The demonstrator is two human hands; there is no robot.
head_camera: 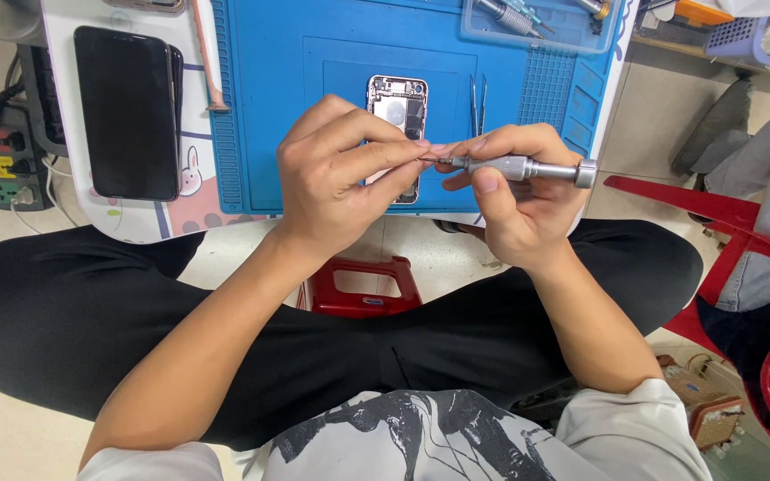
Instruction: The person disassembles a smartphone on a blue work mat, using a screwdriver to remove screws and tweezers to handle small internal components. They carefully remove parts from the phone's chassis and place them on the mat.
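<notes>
Metal, knurled and grey, the precision screwdriver (514, 167) is held level in the right hand (514, 200), shaft pointed left so the tip meets the left hand (340, 174) at mid-frame. The right-hand grip is closed around the handle, thumb laid along the front, the swivel cap left free at the far right end. The left-hand grip is pinched shut, thumb and forefinger pressed together right at the driver tip; something tiny seems to be nipped there, but what it is cannot be told. Both hands are raised over the lap, just in front of the worktop edge, apparently so the fine tip work is kept close under the eyes. Forearms are angled inward from the sides, wrists bent, knuckles of the left hand turned up. Behind the hands, an opened phone (397, 120) with its inner parts exposed is laid flat on the blue repair mat (269, 107), partly hidden by the fingers. Tweezers (478, 102) are laid just right of it on the mat. A dark phone screen (126, 111) is rested face up to the left on the white worktop (60, 178). A clear tray of tools (536, 20) is set at the mat's far edge. A red stool (363, 287) is seen between the knees.
</notes>
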